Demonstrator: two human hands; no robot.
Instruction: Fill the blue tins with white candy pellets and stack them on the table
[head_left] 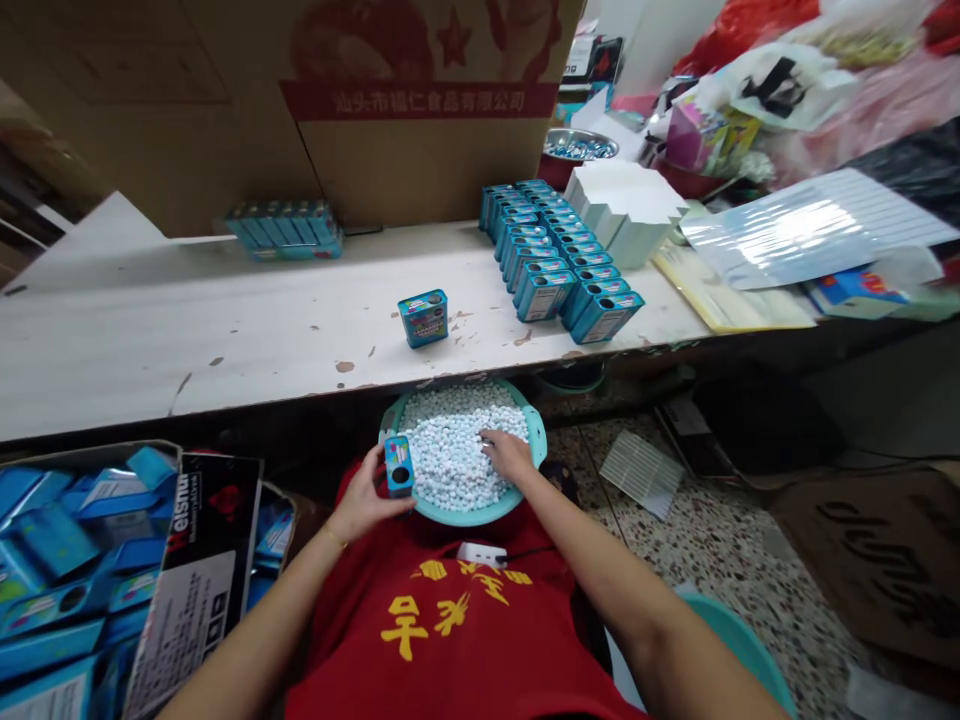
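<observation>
A small blue tin (399, 467) with a dark round opening in its top is held in my left hand (369, 500), at the left rim of a turquoise basin (535, 432). White round pellets (450, 450) fill the basin, which rests at my lap. The fingertips of my right hand (506, 453) touch the pellets on the right side, fingers bent together; what they hold, if anything, is too small to name. Another blue tin (424, 319) stands alone on the white table (300, 330) beyond the basin.
Rows of blue tins (555, 260) stand at the table's right, beside stacked white card (626, 205). A packed group of tins (286, 232) sits back left, before a large cardboard box (420, 165). An open box (90, 450) of blue tins is at lower left.
</observation>
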